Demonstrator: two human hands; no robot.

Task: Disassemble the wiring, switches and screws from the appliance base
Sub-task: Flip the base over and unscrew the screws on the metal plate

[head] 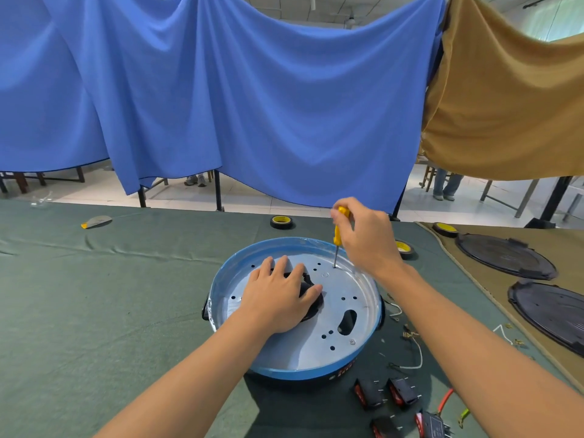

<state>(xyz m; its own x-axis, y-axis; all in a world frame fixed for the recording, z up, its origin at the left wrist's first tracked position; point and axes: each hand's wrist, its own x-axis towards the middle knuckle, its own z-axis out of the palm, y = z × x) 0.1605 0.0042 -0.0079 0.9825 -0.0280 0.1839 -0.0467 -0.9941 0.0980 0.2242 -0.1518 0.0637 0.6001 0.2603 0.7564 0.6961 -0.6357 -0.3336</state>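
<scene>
The round appliance base [363,365] has a blue rim and a silver metal plate [344,314] dotted with holes. My left hand [278,295] lies flat on the plate's middle, fingers spread over a black opening. My right hand [363,235] grips a yellow-handled screwdriver [338,237] held upright, its tip set at a hole near the plate's far edge. One screw [352,342] sits near the plate's front right. Several black and red switches [403,392] lie on the cloth in front of the base, next to loose white wires [417,358].
Green cloth covers the table [110,295]. Tape rolls [282,221] lie behind the base. Two black round covers [505,256] rest on a brown cloth at the right. Red and green wires [448,399] trail at the front right. Blue and tan cloths hang behind.
</scene>
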